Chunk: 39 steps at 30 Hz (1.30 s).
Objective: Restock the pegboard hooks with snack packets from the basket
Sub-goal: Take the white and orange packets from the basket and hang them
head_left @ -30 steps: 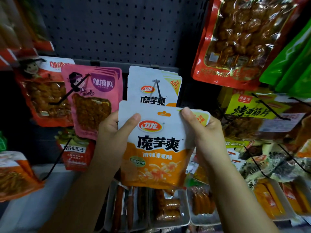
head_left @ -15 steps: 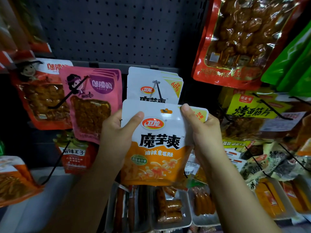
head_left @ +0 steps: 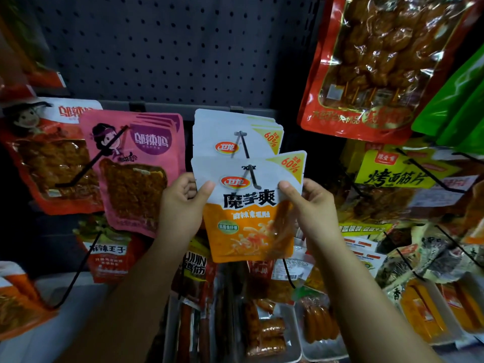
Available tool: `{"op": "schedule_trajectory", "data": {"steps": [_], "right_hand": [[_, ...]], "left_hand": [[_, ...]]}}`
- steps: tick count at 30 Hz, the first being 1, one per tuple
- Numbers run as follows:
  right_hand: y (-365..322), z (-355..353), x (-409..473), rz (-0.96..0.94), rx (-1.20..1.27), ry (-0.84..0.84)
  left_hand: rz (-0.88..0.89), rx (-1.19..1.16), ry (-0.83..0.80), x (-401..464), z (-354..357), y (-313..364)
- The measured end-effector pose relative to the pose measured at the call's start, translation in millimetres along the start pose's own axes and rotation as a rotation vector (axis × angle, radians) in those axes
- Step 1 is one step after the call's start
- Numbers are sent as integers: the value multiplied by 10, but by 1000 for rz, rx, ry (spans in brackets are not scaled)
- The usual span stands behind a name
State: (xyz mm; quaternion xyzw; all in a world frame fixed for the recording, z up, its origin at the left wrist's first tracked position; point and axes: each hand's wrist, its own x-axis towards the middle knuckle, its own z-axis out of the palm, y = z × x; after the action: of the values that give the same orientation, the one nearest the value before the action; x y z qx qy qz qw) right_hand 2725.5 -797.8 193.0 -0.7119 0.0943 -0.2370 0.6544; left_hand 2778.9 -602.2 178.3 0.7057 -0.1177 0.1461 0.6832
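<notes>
A white-and-orange snack packet [head_left: 248,208] is held up in front of the dark pegboard [head_left: 167,48]. My left hand [head_left: 180,205] pinches its left edge and my right hand [head_left: 309,203] pinches its right edge. The tip of a metal hook [head_left: 251,175] pokes through the hole at the packet's top. Behind it, several identical packets [head_left: 235,132] hang further back on the same hook. The basket is out of view.
A pink packet [head_left: 136,163] and a red-orange packet [head_left: 47,158] hang to the left. A large red packet of skewers [head_left: 377,64], green packets [head_left: 455,106] and a yellow packet [head_left: 392,174] hang to the right. White trays of sausages [head_left: 277,334] sit below.
Both hands have lifted the packet up and toward the pegboard; its top hole now sits over the hook's tip, and the packet covers more of the hanging stack.
</notes>
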Motion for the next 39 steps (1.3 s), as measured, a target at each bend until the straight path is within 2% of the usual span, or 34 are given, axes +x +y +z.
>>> {"op": "schedule_trajectory", "data": {"steps": [7,11,15,19,24,28,33,39], "right_hand": [[92,213,445,11,-136,71],[134,324,631,24,-220,145],[135,407,774,11,-363,226],[164,493,876,-2,-460,229],[256,557,847,10,-435,266],[534,518,609,10,-326,174],[860,526,291,51,-271,-10],[931,544,367,34,-381,6]], "left_hand": [[2,171,74,482,144,-66],[-30,307,176,660,302,-127],[-112,280,243,806,466,-141],[-111,291,228,947,477,-173],[-81,280,208,961,460,-197],[-27,337,188,702,425,-376],[-118,393,62,384,419,-626],[-133,426,-11,375,398,-681]]}}
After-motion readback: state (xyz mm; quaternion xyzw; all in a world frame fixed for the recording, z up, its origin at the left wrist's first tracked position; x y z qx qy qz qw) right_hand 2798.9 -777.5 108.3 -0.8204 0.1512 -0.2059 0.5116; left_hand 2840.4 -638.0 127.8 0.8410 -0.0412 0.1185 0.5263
